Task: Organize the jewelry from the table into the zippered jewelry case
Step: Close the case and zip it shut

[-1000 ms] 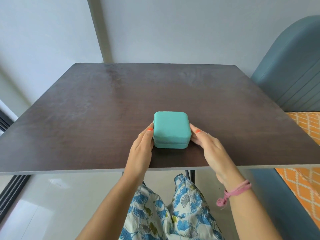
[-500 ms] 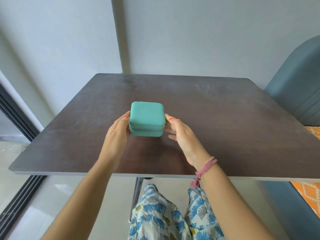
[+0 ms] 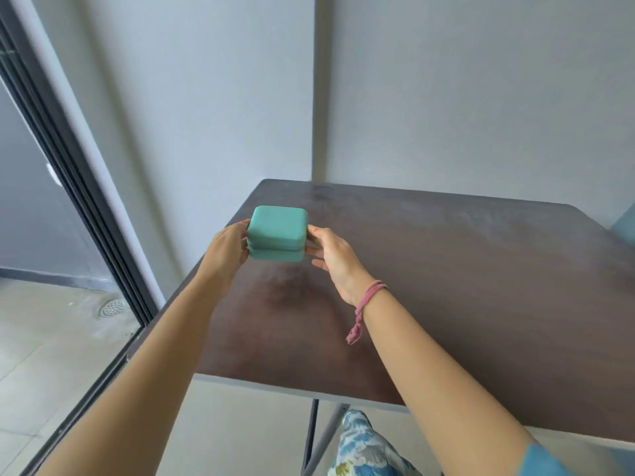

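Grey walls meet behind a dark wooden table (image 3: 464, 286); a closed teal jewelry case (image 3: 277, 233) sits at the table's far left corner, held between both hands; left hand (image 3: 226, 250) grips its left side, right hand (image 3: 331, 255) grips its right side with fingertips; a pink wrist band (image 3: 369, 297) circles the right wrist; a glass door (image 3: 51, 166) stands at left

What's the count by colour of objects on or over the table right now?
Teal: 1, the closed jewelry case, held between the left hand and right hand
Pink: 1, the wrist band on the right wrist
Total: 2
No loose jewelry shows on the table.
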Available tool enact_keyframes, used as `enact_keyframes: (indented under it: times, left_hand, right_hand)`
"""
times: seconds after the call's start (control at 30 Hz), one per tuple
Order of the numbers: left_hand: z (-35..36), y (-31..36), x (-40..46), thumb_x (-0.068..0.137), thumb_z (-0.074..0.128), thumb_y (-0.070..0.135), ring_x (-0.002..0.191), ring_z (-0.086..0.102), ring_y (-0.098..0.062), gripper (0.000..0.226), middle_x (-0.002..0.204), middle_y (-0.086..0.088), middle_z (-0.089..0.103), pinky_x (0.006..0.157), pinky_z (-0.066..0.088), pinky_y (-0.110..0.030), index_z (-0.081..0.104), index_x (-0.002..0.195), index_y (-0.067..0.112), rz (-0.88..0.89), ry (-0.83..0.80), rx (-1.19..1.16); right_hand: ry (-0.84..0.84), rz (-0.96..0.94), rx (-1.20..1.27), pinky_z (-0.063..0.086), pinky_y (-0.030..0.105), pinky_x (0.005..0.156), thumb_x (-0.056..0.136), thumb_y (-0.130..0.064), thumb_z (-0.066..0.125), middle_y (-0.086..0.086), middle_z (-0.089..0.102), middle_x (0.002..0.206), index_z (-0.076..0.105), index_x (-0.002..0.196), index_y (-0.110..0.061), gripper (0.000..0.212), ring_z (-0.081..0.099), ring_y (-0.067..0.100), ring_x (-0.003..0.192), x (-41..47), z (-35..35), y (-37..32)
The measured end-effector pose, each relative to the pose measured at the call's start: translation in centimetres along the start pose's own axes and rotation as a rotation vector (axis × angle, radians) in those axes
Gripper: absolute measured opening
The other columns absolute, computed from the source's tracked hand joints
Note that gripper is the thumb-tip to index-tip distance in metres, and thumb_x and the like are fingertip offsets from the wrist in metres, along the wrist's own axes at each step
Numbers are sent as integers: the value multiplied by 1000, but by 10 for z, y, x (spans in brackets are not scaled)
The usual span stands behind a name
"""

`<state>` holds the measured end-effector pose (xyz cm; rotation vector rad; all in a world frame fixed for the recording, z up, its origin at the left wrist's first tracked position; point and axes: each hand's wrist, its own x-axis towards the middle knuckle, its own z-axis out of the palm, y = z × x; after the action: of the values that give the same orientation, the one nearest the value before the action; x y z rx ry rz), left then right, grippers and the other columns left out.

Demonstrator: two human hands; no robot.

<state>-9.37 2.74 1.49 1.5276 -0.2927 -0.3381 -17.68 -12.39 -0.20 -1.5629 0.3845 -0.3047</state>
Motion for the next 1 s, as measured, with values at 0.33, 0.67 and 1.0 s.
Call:
enact_keyframes:
  times: [0.33, 0.67, 1.0]
  left_hand:
    - [-50, -28, 79, 70, 43, 30, 86, 36, -19, 20, 92, 0, 45, 76, 28, -37, 50, 87, 20, -84, 45, 63]
    - [-49, -46, 103, 93, 39, 17, 87, 57, -18, 30, 94, -4, 65, 84, 42, -33, 66, 83, 14, -81, 16, -70]
    - [-49, -61, 112, 95, 36, 17, 88, 56, -10, 32, 89, 5, 64, 89, 42, -25, 65, 83, 21, -46, 19, -121]
  right_hand:
    - [-55, 104, 66, 39, 31, 97, 98, -32, 33, -7, 60, 121, 58, 107, -29, 26, 53, 13, 120, 60, 48, 5]
    - [-61, 154, 149, 36, 28, 97, 99, -26, 31, -12, 50, 132, 52, 131, -10, 42, 48, 13, 128, 82, 57, 13]
    - [-51, 142, 151, 36, 28, 96, 99, -30, 31, 2, 48, 142, 48, 132, -19, 39, 48, 11, 122, 89, 59, 23]
